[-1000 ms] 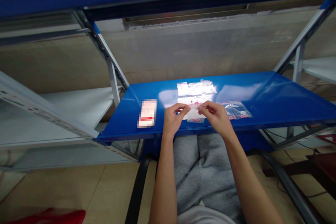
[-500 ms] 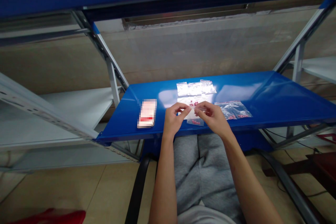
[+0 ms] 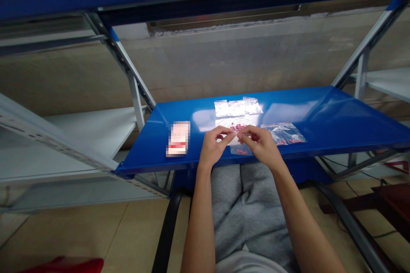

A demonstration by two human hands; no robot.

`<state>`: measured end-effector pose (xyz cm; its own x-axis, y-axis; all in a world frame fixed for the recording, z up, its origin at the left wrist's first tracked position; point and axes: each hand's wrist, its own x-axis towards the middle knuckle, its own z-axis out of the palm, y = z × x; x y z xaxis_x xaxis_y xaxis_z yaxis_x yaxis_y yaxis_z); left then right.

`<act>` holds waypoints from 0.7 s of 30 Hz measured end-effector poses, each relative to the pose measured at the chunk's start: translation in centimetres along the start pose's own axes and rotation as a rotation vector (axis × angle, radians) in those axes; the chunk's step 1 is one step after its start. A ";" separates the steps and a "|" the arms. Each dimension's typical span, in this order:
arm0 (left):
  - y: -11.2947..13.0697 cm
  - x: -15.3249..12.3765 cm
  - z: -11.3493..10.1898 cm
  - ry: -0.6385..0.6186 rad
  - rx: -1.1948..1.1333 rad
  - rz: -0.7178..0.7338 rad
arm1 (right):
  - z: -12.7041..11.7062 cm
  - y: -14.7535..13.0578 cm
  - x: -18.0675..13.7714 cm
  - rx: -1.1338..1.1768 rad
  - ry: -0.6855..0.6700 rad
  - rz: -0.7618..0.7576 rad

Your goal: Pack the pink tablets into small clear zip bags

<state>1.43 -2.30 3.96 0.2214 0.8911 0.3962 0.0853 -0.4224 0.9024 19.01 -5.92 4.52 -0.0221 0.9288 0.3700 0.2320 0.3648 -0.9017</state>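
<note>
My left hand [image 3: 214, 146] and my right hand [image 3: 260, 142] meet over the front of the blue shelf [image 3: 320, 115], fingertips pinched on the top edge of a small clear bag [image 3: 239, 148]. The bag hangs below my fingers and holds a few small red pieces at its bottom. Just behind my fingers a loose heap of small red pieces [image 3: 237, 127] lies on a pale patch of the shelf.
Several small empty clear bags [image 3: 237, 106] lie at the back of the shelf. Clear bags with red pieces [image 3: 285, 133] lie to the right. A blurred white and red pack [image 3: 177, 138] sits at the left. White shelves flank both sides; my grey-trousered lap is below.
My two hands have drawn closer together along the bag's top edge. The view has shifted slightly, and the heap of red pieces shows more behind my fingers.
</note>
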 end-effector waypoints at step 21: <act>2.6 2.9 12.2 -0.049 0.047 0.058 | -16.1 -1.0 0.8 -0.191 -0.186 0.264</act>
<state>14.16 -2.80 5.38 0.2747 0.8562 0.4375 0.1160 -0.4812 0.8689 34.41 -6.58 9.38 -0.1097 0.9917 0.0672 0.4300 0.1084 -0.8963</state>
